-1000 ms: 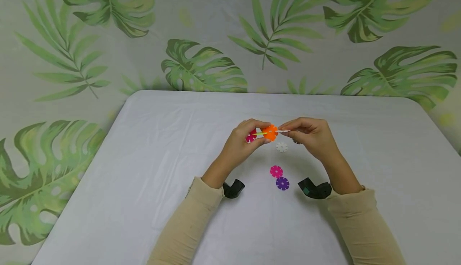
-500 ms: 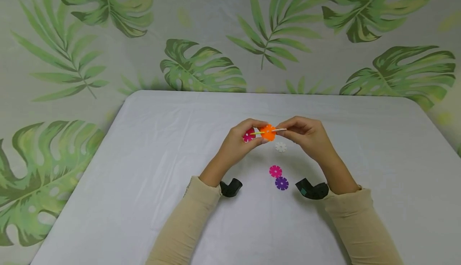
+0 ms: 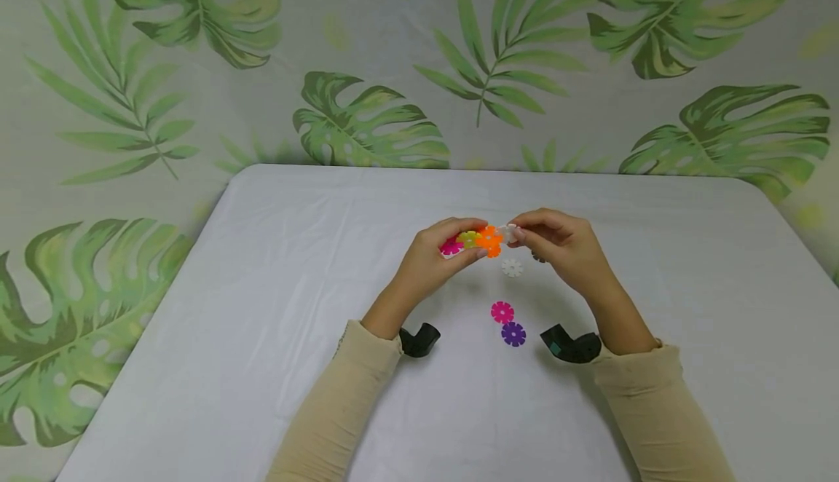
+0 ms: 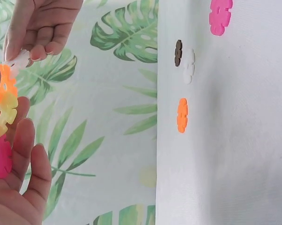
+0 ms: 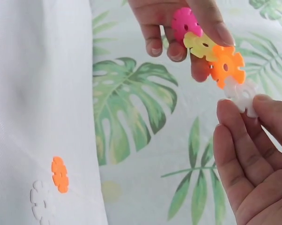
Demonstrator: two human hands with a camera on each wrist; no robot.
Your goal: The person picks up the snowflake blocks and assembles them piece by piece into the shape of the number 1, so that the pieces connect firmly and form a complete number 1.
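My left hand (image 3: 429,258) pinches an orange notched snowflake disc (image 5: 235,68) between thumb and fingers. A yellow disc (image 5: 195,43) and a pink disc (image 5: 183,22) continue the chain back toward the left palm. My right hand (image 3: 565,243) pinches a white disc (image 5: 247,97) by its far edge. This white disc meets the orange one at its rim, and in the right wrist view the two overlap there. How deep their slots sit is too small to tell. Both hands are raised above the table.
On the white table (image 3: 262,285) lie a white disc (image 3: 512,268), a pink disc (image 3: 502,312) and a purple disc (image 3: 514,334). A brown disc (image 4: 178,53) and an orange disc (image 4: 182,115) lie there too. Black wrist devices (image 3: 421,341) hang below the sleeves.
The yellow and white discs, earlier seen edge-on, now show their faces. My right hand has shifted slightly, still pinching the white disc; my left hand stays nearly in place.
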